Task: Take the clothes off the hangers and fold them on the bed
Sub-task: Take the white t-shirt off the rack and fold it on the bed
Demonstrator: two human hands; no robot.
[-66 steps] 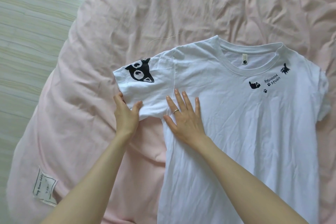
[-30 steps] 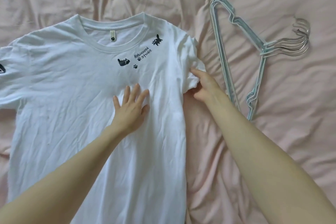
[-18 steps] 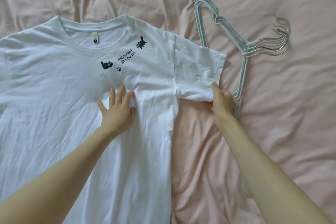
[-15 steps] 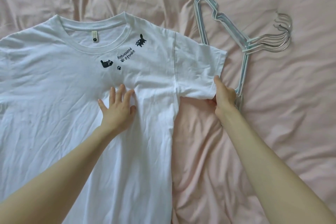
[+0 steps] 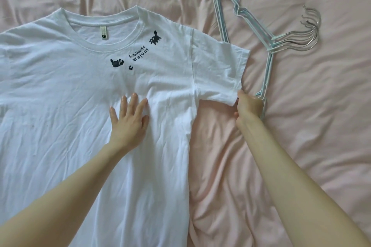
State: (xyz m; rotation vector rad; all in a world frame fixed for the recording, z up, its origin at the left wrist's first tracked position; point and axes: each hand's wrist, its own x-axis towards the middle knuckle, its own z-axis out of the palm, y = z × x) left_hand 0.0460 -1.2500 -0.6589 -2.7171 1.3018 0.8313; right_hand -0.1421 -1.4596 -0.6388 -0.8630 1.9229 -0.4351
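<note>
Left hand [image 5: 128,119] flat, fingers spread, pressing T-shirt [image 5: 80,106] chest at frame centre. Right hand [image 5: 248,106] pinching sleeve [image 5: 218,74] hem corner, centre right; nearer hand for sleeve fold. Shirt face up on pink bed [image 5: 301,146], collar toward top, long axis running top to bottom. Hangers [image 5: 269,50] partly under sleeve, upper right.

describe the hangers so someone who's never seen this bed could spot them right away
On the pink bed, look right of the white t-shirt. The hangers lie stacked there, the sleeve covering one corner: pale blue wire frames with bare metal hooks, the only hard things among cloth.
</note>
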